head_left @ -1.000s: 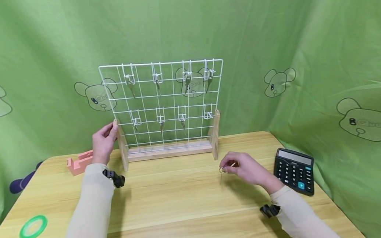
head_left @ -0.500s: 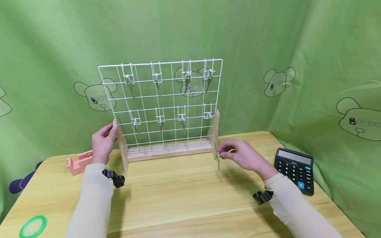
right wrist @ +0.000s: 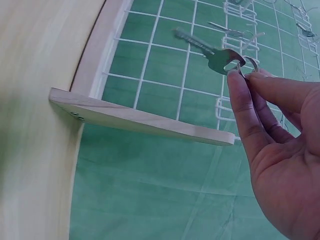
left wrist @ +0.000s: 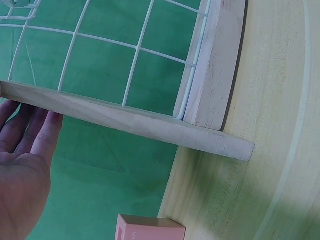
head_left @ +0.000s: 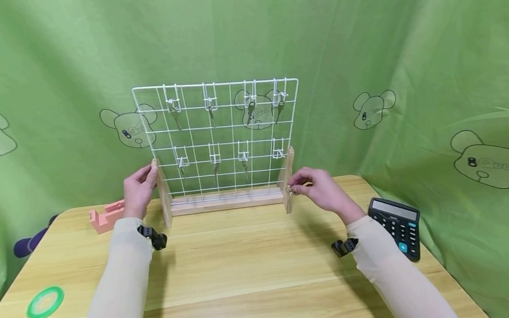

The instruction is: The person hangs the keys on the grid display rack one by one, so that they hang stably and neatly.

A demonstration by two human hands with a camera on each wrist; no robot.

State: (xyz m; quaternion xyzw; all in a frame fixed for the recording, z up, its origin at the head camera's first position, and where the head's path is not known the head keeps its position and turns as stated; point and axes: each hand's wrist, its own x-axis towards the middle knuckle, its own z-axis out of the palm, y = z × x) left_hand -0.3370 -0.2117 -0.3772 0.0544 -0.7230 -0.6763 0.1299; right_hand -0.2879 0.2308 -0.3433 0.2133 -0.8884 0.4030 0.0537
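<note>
A white wire grid rack (head_left: pixel 227 206) with wooden side posts stands at the back of the table. My left hand (head_left: pixel 138 191) holds the top of its left post (head_left: pixel 165 199), fingers behind the wood in the left wrist view. Between thumb and fingertips, my right hand (right wrist: pixel 285 150) pinches a split ring with a silver key (right wrist: pixel 220 59) on it. In the head view this hand is beside the right post (head_left: pixel 287 176). Keys hang from both rows of hooks; the lower right hook (head_left: pixel 278 153) carries none.
A black calculator (head_left: pixel 394 225) lies right of my right forearm. At the left are a pink tape dispenser (head_left: pixel 103 221) and a green tape roll (head_left: pixel 45 302). Green cloth (head_left: pixel 326 50) hangs behind and beside the table.
My right hand has risen with the key from low over the table, up along the rack's right post. My left hand stays at the left post.
</note>
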